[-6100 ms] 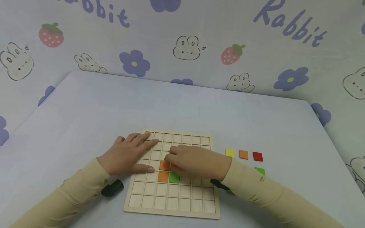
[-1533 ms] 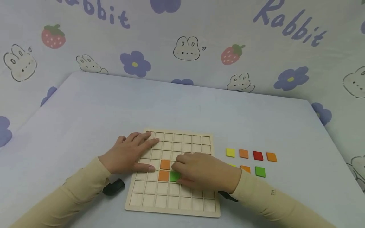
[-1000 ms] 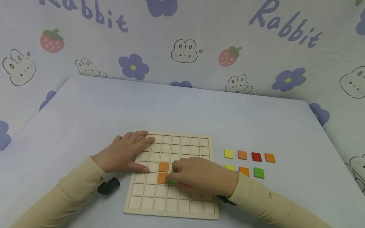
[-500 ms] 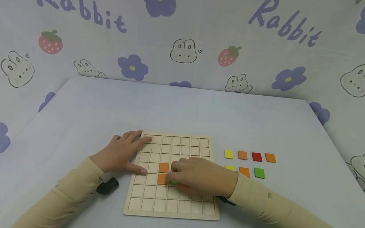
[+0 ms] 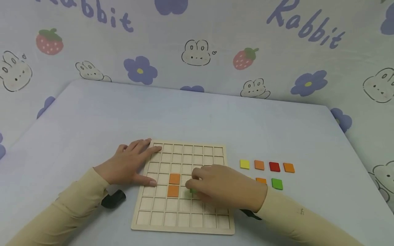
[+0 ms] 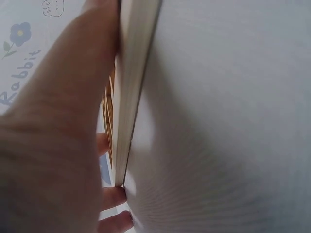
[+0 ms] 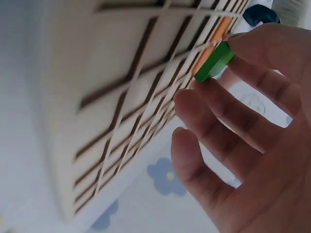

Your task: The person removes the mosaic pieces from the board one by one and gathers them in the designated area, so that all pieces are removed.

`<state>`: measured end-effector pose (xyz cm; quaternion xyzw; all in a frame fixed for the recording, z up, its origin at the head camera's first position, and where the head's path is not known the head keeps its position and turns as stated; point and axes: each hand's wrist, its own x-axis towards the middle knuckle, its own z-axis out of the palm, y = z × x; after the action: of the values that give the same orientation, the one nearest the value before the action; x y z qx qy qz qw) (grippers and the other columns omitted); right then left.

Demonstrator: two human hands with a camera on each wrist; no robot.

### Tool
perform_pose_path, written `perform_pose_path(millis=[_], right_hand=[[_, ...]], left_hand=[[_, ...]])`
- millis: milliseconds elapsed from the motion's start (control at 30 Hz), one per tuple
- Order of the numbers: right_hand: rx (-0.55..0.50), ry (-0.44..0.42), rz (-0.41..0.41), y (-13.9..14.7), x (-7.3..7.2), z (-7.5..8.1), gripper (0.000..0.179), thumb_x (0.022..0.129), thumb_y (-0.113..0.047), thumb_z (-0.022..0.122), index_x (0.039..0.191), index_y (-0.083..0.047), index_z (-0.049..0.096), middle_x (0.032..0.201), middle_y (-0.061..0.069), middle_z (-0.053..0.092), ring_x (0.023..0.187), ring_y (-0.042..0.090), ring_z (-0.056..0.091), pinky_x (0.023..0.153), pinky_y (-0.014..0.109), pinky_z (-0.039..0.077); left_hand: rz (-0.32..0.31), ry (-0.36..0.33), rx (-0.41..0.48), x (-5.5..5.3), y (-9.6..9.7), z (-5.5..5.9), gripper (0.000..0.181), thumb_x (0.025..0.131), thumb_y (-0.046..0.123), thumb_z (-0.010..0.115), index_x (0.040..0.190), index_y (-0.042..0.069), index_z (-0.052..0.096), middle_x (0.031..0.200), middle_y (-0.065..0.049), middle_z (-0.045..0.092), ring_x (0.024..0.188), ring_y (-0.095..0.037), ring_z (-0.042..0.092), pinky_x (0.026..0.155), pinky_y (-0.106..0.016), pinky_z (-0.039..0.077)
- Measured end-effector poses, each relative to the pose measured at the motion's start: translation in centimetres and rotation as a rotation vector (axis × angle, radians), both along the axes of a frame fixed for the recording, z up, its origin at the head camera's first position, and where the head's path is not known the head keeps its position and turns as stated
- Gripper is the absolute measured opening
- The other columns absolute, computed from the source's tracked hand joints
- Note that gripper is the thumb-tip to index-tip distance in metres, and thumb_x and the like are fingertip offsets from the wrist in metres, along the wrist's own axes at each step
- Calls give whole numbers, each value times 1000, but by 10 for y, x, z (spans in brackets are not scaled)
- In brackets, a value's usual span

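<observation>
A wooden grid board (image 5: 183, 229) lies on the table. Two orange tiles (image 5: 174, 178) sit in neighbouring cells of one column. My left hand (image 5: 126, 165) rests along the board's left side, fingers spread, thumb over the left cells. In the left wrist view, fingers (image 6: 114, 198) reach past the board's far corner. Over the middle of the board, my right hand (image 5: 227, 186) pinches a green tile (image 7: 214, 62) between thumb and fingertip. That tile is tilted up off its cell, while the other fingers are loosely bent.
Right of the board lie a yellow tile (image 5: 244, 164), a red tile (image 5: 274, 166), several orange tiles (image 5: 289, 167) and another green tile (image 5: 277, 183). My right forearm crosses near the lower row. Dark wrist devices (image 5: 114, 199) sit under both wrists.
An orange tile has joined the upper row's right end since the oldest frame. Most recently, my right hand lifted the green tile from its cell; my left hand slid slightly outward.
</observation>
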<state>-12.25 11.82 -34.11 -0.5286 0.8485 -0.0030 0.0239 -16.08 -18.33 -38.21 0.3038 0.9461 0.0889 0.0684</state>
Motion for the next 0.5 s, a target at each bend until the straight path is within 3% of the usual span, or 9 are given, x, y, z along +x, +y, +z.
perform_pose_path(millis=[333,500], right_hand=[[-226,-10,-173,78,4,12,26,83,-13,72,106,-20,61,95,-9,55,72,1,49,60,14,43],[-196,-7,-317,121,5,18,29,81,-15,75,108,-18,63,98,-11,56,76,1,53,66,17,47]], left_hand=[[-4,-6,-7,0,1,1,102,72,80,55,150,19,30,151,-22,29,138,-38,29,92,-58,31],[3,-28,-12,0,1,4,103,72,80,55,151,19,28,153,-22,27,139,-38,27,93,-60,30]])
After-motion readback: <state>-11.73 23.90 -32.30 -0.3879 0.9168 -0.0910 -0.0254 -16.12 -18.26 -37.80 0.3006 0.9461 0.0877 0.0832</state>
